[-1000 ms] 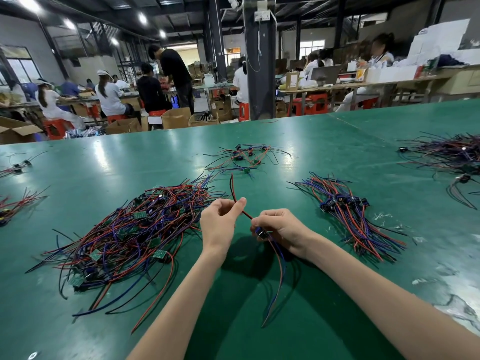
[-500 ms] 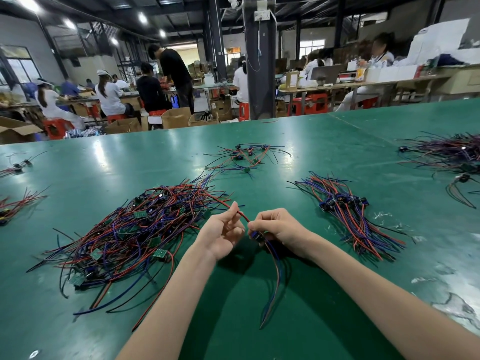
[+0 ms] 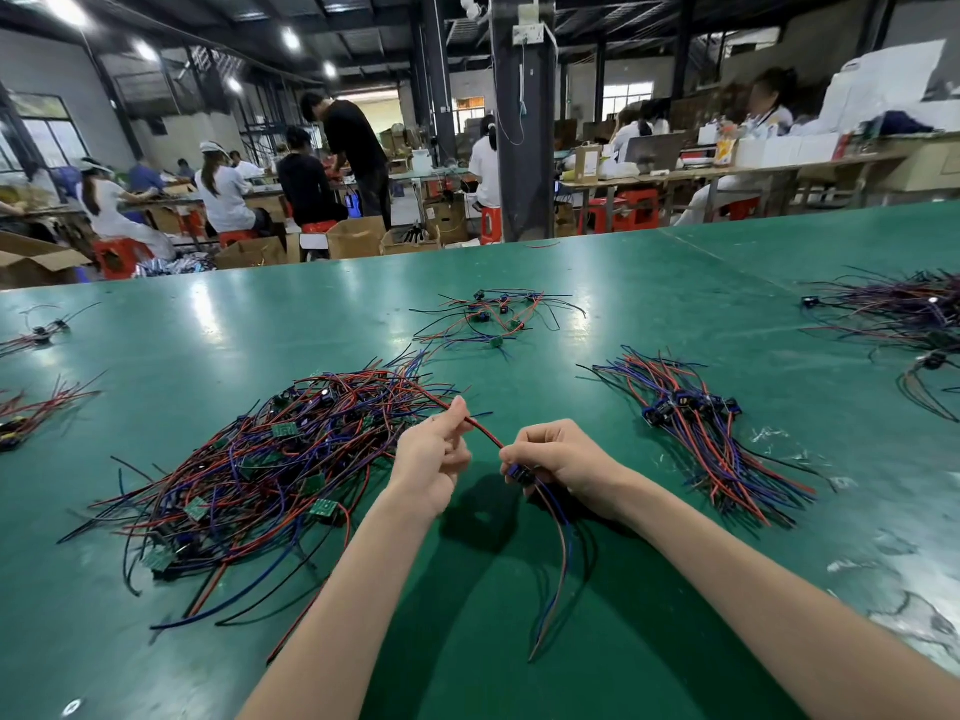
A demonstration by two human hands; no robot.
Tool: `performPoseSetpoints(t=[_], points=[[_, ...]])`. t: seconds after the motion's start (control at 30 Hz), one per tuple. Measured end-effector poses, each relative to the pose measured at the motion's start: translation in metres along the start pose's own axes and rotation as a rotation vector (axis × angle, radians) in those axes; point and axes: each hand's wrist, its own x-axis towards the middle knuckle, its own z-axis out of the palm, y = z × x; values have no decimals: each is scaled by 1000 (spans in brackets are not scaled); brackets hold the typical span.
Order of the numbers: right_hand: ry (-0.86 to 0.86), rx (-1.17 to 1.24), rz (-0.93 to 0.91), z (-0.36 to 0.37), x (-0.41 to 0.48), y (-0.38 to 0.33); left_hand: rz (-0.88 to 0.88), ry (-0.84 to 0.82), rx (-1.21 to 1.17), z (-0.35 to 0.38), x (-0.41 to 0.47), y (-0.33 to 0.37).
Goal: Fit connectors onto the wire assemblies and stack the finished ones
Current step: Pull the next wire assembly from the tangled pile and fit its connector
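Note:
My left hand (image 3: 432, 458) pinches a red wire (image 3: 480, 431) that runs from the big tangled pile of red, blue and black wire assemblies with small green boards (image 3: 270, 470) to my right hand (image 3: 558, 454). The right hand grips a small blue connector (image 3: 519, 474), from which red and blue wires (image 3: 558, 574) hang down toward me over the green table (image 3: 519, 667). Right of my hands lies a tidy stack of wire assemblies with dark blue connectors (image 3: 696, 428).
A small loose cluster of wired connectors (image 3: 493, 317) lies farther back at centre. More wire bundles sit at the right edge (image 3: 904, 314) and at the left edge (image 3: 36, 407). Beyond the table, people work at benches among cardboard boxes and red stools.
My left hand has dropped and turned, drawing the red wire down from upright to nearly level with the connector. My right hand stayed almost in place with the connector.

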Motion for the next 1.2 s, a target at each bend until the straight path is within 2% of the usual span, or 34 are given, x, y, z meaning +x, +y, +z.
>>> performPoseSetpoints(t=[0.1, 0.17, 0.4, 0.47, 0.63, 0.7, 0.8, 0.9, 0.97, 1.1, 1.2], points=[[1, -7, -12, -1, 0, 0, -235, -62, -232, -2, 0, 1], [-4, -18, -11, -1, 1, 0, -287, -63, -280, -3, 1, 0], [-45, -36, -9, -4, 3, 5, 89, 167, 119, -10, 7, 1], [-54, -43, -13, -5, 3, 5, 64, 152, 69, -11, 8, 4], [-89, -104, -25, -7, 4, 3, -182, 15, -258, -12, 9, 9], [-101, -118, -23, -7, 5, 2, -160, 28, -243, -12, 10, 8], [-107, -133, -11, -8, 5, 2, 12, 130, -17, -14, 12, 6], [-81, -63, -10, -9, 4, 4, 74, 169, 46, -15, 11, 7], [-62, -11, -19, -10, 2, 4, 35, 136, -10, -15, 9, 10], [-36, 20, -43, -10, 0, 3, -133, 43, -276, -12, 6, 16], [-25, 8, -50, -10, 0, 3, -142, 73, -275, -11, 6, 15]])
